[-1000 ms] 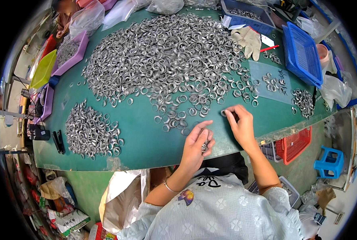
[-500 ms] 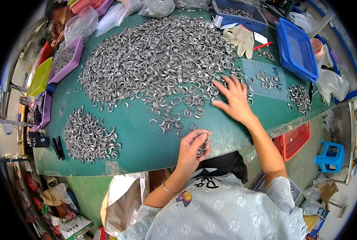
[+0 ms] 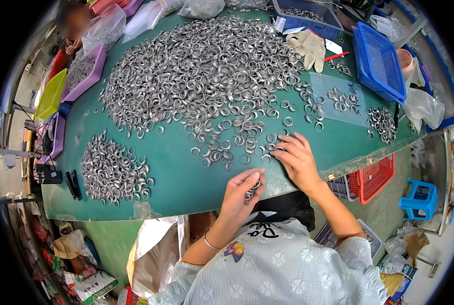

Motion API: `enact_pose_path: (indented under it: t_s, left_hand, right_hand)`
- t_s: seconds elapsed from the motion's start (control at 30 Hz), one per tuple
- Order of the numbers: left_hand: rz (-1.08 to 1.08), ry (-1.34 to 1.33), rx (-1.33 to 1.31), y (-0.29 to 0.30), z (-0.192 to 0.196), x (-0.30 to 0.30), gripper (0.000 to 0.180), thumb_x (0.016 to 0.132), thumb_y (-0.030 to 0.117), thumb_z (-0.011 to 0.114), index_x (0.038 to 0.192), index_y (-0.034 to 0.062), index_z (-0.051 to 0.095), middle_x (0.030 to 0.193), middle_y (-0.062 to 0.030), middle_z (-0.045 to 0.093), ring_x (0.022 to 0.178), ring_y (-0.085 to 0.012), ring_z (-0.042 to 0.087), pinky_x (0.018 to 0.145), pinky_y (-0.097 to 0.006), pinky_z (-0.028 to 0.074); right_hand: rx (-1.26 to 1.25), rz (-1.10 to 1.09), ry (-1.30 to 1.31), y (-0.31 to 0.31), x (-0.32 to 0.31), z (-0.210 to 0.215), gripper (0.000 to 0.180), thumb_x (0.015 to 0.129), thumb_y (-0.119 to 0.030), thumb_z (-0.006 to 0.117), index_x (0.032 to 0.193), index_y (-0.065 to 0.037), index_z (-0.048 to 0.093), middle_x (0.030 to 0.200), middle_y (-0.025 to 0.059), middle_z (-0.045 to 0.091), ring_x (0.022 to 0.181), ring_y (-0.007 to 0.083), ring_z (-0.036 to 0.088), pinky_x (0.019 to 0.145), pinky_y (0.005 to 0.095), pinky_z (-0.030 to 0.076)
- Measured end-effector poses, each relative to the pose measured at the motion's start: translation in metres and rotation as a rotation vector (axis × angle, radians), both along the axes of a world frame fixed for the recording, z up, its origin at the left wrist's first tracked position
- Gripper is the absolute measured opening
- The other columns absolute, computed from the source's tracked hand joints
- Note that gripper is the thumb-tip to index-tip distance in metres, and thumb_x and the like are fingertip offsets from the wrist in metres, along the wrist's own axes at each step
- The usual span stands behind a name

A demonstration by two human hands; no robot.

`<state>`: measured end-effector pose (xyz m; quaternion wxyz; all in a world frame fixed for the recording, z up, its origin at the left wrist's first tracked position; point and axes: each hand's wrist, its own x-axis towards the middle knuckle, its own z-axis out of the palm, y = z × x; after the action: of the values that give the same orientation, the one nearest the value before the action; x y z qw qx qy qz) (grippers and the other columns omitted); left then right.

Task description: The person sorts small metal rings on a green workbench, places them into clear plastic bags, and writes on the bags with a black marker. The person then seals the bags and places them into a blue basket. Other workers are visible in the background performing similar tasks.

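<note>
Several grey metal rings (image 3: pixel 253 191) show between the curled fingers of my left hand (image 3: pixel 239 192), just above the table's near edge. My right hand (image 3: pixel 299 162) rests over the table with its fingers bent but apart. Its fingertips touch a few loose rings at the near fringe of a wide heap of metal rings (image 3: pixel 201 76). Whether anything is under those fingers is partly hidden. A smaller pile of rings (image 3: pixel 112 170) lies at the left on the green table top (image 3: pixel 186 190).
At the right lie a clear plastic sheet (image 3: pixel 333 84) bearing rings, another small ring pile (image 3: pixel 382 124) and blue baskets (image 3: pixel 382 66). A work glove (image 3: pixel 308 48) and red pen (image 3: pixel 337 56) sit behind. A black stapler-like tool (image 3: pixel 73 185) is far left, near a purple bin (image 3: pixel 90 84).
My right hand has come back toward me from the heap's right edge, and rings now lie at its fingertips. My left hand has shifted slightly, still holding rings.
</note>
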<state>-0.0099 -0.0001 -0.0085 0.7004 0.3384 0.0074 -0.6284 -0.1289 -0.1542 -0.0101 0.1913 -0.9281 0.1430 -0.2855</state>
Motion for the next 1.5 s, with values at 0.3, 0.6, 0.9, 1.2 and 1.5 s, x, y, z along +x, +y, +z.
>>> enact_pose_path:
  t_s: [0.3,0.6,0.9,1.2,1.5]
  left_hand:
    - [-0.026,-0.074,0.043,-0.002,0.010,-0.004,0.027,0.086,0.002,0.054,0.112,-0.0023,0.055,0.087,-0.0074,0.056,0.067,-0.0085,0.048,0.040,-0.015,0.031]
    - [0.002,-1.097,-0.091,-0.008,0.017,-0.019,0.032,0.077,0.003,0.065,0.109,0.0007,0.057,0.084,-0.0017,0.056,0.069,-0.0076,0.051,0.057,-0.018,0.041]
    - [-0.108,-0.155,-0.079,0.002,0.010,-0.005,0.015,0.088,0.011,0.049,0.094,-0.0002,0.056,0.072,-0.0091,0.055,0.057,-0.0098,0.045,0.040,-0.019,0.034]
    - [0.060,-0.107,0.029,-0.008,0.019,-0.012,0.019,0.086,0.006,0.051,0.103,-0.0019,0.055,0.085,-0.0086,0.052,0.058,-0.0090,0.044,0.037,-0.016,0.030]
    - [-0.019,-0.540,0.041,-0.011,0.021,-0.021,0.014,0.088,0.010,0.053,0.095,-0.0011,0.057,0.069,-0.0016,0.047,0.049,-0.0058,0.040,0.037,-0.016,0.027]
  right_hand:
    - [0.441,-0.295,-0.260,0.000,-0.002,0.011,0.014,0.079,0.001,0.060,0.093,0.000,0.059,0.086,0.0083,0.065,0.075,0.0160,0.058,0.070,0.0250,0.042]
    - [1.955,-0.018,-0.361,0.057,-0.014,0.030,0.009,0.085,-0.011,0.059,0.089,-0.002,0.059,0.081,0.0009,0.060,0.072,0.0065,0.053,0.066,0.0185,0.040]
    - [0.361,-0.247,-0.104,0.008,-0.005,0.030,0.009,0.072,-0.005,0.066,0.080,-0.002,0.064,0.079,0.0077,0.059,0.074,0.0220,0.053,0.066,0.0307,0.040]
    - [1.170,-0.284,-0.329,0.019,-0.013,0.011,0.007,0.083,-0.007,0.060,0.087,-0.002,0.061,0.080,0.0017,0.061,0.074,0.0107,0.054,0.070,0.0239,0.041]
    - [0.931,-0.198,-0.072,0.034,-0.016,0.027,0.007,0.081,-0.006,0.061,0.087,-0.001,0.063,0.073,0.0049,0.061,0.065,0.0124,0.055,0.060,0.0251,0.042]
